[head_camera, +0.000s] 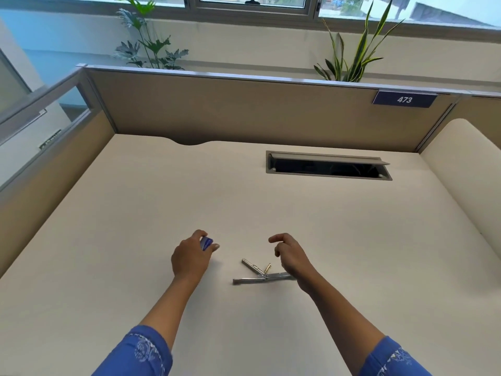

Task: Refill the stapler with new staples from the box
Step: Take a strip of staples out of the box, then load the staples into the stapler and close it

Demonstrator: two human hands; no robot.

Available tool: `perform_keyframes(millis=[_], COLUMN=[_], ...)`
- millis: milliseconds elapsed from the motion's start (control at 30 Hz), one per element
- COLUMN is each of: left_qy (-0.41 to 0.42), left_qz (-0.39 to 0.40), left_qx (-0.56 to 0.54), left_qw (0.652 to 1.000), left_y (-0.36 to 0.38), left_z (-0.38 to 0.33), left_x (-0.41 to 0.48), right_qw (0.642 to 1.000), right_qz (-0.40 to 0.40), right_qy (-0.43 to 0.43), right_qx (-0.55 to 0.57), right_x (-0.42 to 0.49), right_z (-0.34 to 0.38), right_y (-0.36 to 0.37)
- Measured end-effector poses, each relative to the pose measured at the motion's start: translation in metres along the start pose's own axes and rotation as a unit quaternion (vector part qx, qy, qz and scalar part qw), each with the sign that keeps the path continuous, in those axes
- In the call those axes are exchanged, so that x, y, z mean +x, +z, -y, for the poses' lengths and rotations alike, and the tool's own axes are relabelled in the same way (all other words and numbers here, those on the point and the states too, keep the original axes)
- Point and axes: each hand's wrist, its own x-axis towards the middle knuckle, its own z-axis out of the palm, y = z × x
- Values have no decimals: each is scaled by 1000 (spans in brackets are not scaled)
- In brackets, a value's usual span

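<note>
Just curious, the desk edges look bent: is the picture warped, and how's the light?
Head view: the wide-angle lens bows the partition and desk edges; soft daylight from the windows leaves only faint shadows by the left hand and stapler; the staple box looks blurred.

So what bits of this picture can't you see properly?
Head view only:
Staple box: mostly covered by the left hand; its print is too small to read, and whether it is open is hidden.
Stapler: lies open, right end under the right hand; too small to tell whether staples are inside.
Desk cable hatch: inside is too dark.
</note>
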Motion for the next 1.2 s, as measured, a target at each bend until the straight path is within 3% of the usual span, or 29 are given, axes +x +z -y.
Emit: perform_keyframes(millis=[300, 500, 600, 733, 833, 967, 1200], left_qy=[-73, -91, -70, 25, 73, 83, 75], left_qz=[17, 5, -21, -40, 20, 99, 148], left_qx=[-5, 85, 102, 47, -31, -29, -27], left_qw=[997, 992, 992, 998, 997, 991, 986], left_y=[18, 21, 25, 39, 49, 60, 76], left_z=[49, 51, 43, 23, 7, -7, -19], left_x=[14, 13, 4, -24, -43, -59, -70], right_qw=[997, 994, 994, 991, 991, 988, 947], right_qz=[6, -9, -19, -35, -40, -36, 26], right_qy=[-29, -66, -77, -85, -68, -53, -83], right_qx=[-68, -85, -74, -97, -106, -139, -309], right_x=[14, 15, 16, 20, 25, 27, 28], right_z=[-28, -31, -36, -44, -48, -53, -67], right_y=[11, 6, 2, -3, -6, -6, -3])
